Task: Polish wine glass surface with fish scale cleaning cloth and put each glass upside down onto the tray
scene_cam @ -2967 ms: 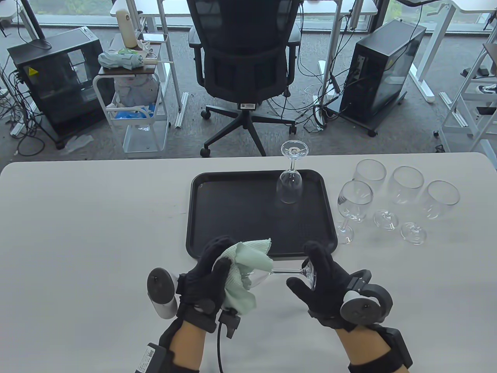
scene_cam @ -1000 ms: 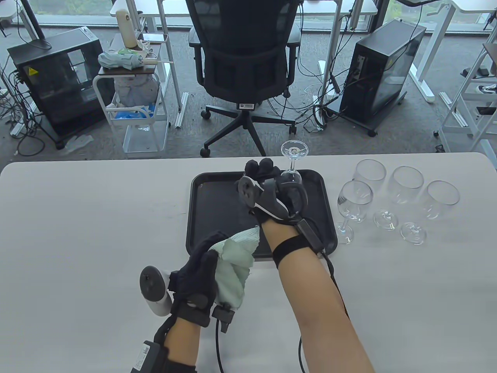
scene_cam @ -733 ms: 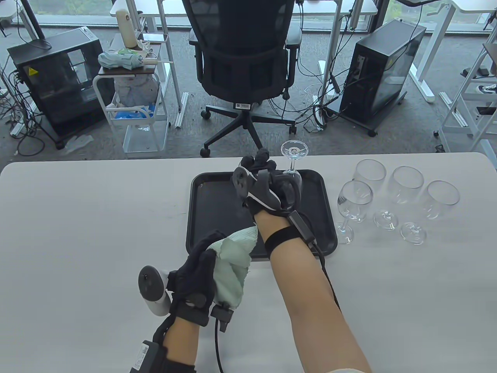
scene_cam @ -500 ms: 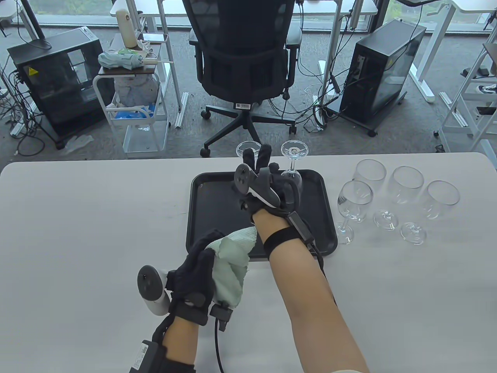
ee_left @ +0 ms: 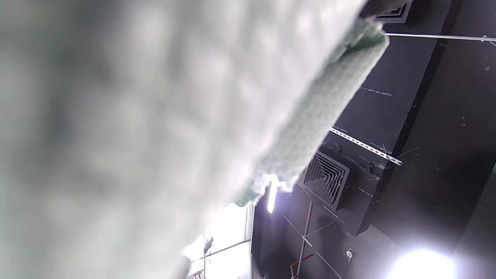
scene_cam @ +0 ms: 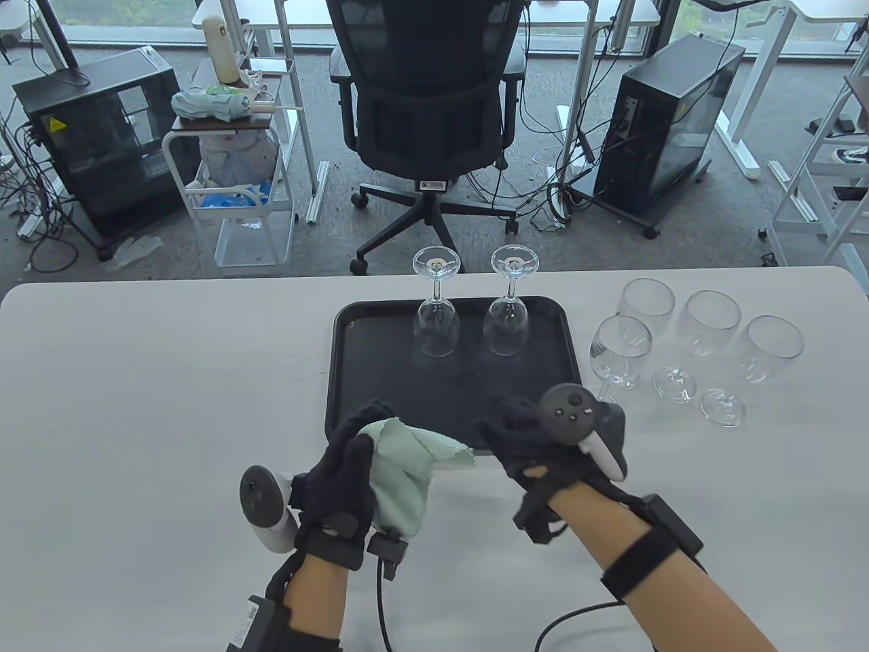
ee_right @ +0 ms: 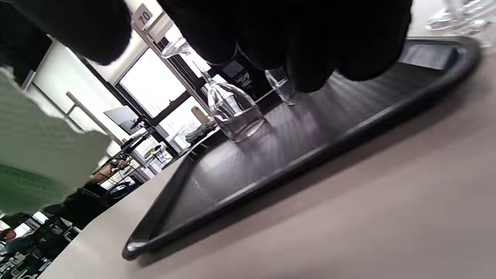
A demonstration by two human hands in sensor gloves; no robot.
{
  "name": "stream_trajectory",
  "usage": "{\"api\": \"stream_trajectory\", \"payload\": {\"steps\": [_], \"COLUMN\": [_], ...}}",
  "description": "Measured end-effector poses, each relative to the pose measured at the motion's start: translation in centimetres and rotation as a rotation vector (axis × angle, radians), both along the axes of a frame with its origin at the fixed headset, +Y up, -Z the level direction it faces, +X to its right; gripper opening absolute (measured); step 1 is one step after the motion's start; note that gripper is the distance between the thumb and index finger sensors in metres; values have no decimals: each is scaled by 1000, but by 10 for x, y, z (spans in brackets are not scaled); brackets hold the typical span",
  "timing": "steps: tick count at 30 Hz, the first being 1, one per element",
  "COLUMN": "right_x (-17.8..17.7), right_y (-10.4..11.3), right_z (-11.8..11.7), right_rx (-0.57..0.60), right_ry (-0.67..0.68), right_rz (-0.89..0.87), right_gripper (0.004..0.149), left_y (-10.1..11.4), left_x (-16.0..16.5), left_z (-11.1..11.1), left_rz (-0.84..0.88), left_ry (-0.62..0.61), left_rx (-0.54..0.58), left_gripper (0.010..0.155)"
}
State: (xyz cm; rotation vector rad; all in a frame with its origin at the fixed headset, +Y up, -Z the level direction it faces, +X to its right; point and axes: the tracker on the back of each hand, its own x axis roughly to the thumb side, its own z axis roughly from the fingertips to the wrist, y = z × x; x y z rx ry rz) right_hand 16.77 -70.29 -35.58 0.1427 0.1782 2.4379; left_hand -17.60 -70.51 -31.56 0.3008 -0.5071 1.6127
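Observation:
Two wine glasses stand upside down at the back of the black tray (scene_cam: 380,380): the left glass (scene_cam: 436,319) and the right glass (scene_cam: 508,318). My left hand (scene_cam: 346,468) hovers in front of the tray and grips the pale green cloth (scene_cam: 400,475), which fills the left wrist view (ee_left: 155,116). At the tray's front edge my right hand (scene_cam: 516,441) has its fingers loosely curled and holds nothing, close to the cloth's tip. The right wrist view shows the tray (ee_right: 310,147), the left glass (ee_right: 232,112) and the cloth (ee_right: 38,162).
Several wine glasses stand upright on the table right of the tray, the nearest (scene_cam: 621,353) just beside its right rim. An office chair (scene_cam: 428,102) stands beyond the table's far edge.
My right hand set the second glass upside down on the tray left of the first, let it go and drew back to the tray's front edge. The left hand kept the cloth.

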Motion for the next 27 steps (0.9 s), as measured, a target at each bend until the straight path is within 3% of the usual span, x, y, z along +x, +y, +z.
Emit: {"api": "stream_trajectory", "payload": {"steps": [4,9,14,19,27], "right_x": [73,129,130,114,105], "right_y": [-30,-49,-64,-66,-68], "right_z": [20,-4,-43,-70,-91], "right_rx": [-76,-82,-98,-94,-111], "right_ry": [-180,-461,-592,-655,-771], "right_rz": [5,-87,-87,-90,-133], "right_gripper": [75,90,91,86,58], "left_y": [-1,-2,-2,-2,-3], "left_x": [-1,-1,-2,-3,-5], "left_z": [0,0,0,-1,-1], "left_rz": [6,9,10,7,14], "left_ry": [10,14,20,21,25], "left_rx": [-11,-19,-28,-35,-43], "left_gripper": [53,54,54,54,54]}}
